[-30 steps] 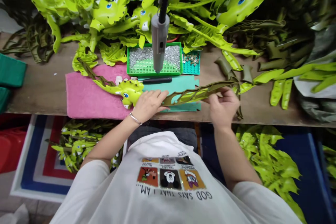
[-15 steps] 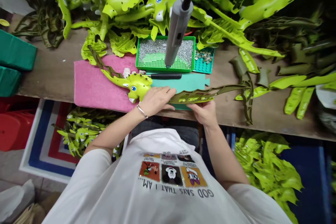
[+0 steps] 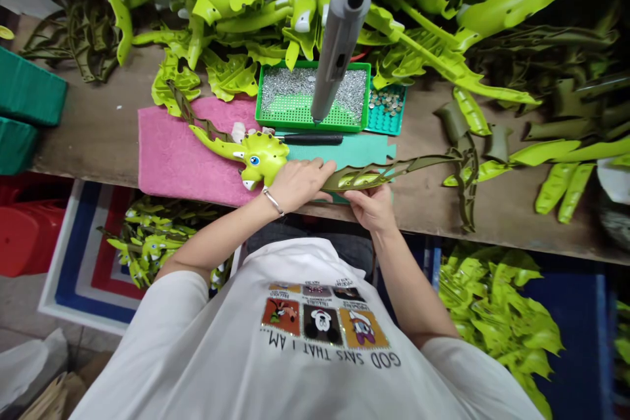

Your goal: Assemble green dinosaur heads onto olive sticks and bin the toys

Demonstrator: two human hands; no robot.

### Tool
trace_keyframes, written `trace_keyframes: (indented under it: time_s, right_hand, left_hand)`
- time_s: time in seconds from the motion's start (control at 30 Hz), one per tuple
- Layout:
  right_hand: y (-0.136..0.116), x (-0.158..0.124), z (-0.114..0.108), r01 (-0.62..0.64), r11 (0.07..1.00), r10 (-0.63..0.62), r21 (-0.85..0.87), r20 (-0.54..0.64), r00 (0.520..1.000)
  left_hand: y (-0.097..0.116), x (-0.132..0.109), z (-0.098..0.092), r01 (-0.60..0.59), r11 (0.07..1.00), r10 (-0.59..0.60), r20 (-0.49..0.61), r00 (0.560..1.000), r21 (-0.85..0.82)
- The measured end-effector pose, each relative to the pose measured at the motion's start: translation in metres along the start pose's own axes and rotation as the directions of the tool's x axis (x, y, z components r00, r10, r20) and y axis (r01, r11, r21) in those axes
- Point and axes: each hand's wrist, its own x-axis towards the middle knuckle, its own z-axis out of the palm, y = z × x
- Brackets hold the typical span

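Just below the green screw tray (image 3: 259,95), left hand (image 3: 300,184) lies flat, fingers out, on the dino toy (image 3: 260,156); right hand (image 3: 375,208) pinches the olive spiked strip (image 3: 398,169) beside it.

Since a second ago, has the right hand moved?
Yes. The right hand slid left along the strip, from right of the green tray to below its right corner.

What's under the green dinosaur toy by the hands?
The green dinosaur toy has its head on the pink cloth; its dark spiny strip passes over the teal mat. The left hand covers the middle, hiding what's beneath.
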Motion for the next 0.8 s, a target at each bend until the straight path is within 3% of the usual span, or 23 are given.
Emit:
trace_keyframes:
  time_s: [0.23,0.47,0.53,0.6,0.67,0.7,0.77,0.8]
  right_hand:
    - [-0.014,-0.011,0.008,-0.011,0.999,0.009,-0.045,-0.032,0.999]
    - [-0.01,-0.01,0.015,0.138,0.981,-0.158,-0.139,-0.142,0.977]
    - [-0.011,-0.008,0.01,0.173,0.965,-0.197,-0.199,-0.106,0.975]
    - [-0.02,-0.007,-0.003,0.216,0.915,-0.22,-0.341,0.027,0.975]
    - [-0.036,-0.006,-0.025,0.291,0.747,-0.209,-0.598,0.204,0.956]
    - [-0.046,-0.006,-0.038,0.33,0.59,-0.19,-0.737,0.27,0.944]
    - [-0.066,-0.006,-0.065,0.326,0.158,-0.207,-0.932,0.291,0.934]
    - [-0.074,-0.006,-0.079,0.255,-0.038,-0.248,-0.966,0.256,0.934]
  left_hand:
    - [0.0,0.0,0.007,0.024,0.999,-0.024,0.004,1.0,0.026]
    - [0.0,0.004,0.005,0.032,0.998,-0.036,0.074,0.997,0.059]
    - [0.0,0.003,0.003,0.031,0.997,-0.037,0.072,0.997,0.077]
    - [0.0,0.002,0.001,0.03,0.995,-0.035,0.057,0.998,0.094]
    - [0.001,-0.002,-0.003,0.033,0.993,-0.038,0.045,0.998,0.114]
    - [0.001,-0.004,-0.006,0.035,0.991,-0.04,0.041,0.998,0.125]
    - [0.004,-0.01,-0.013,0.036,0.989,-0.043,0.045,0.998,0.144]
    - [0.005,-0.013,-0.016,0.035,0.988,-0.044,0.056,0.997,0.149]
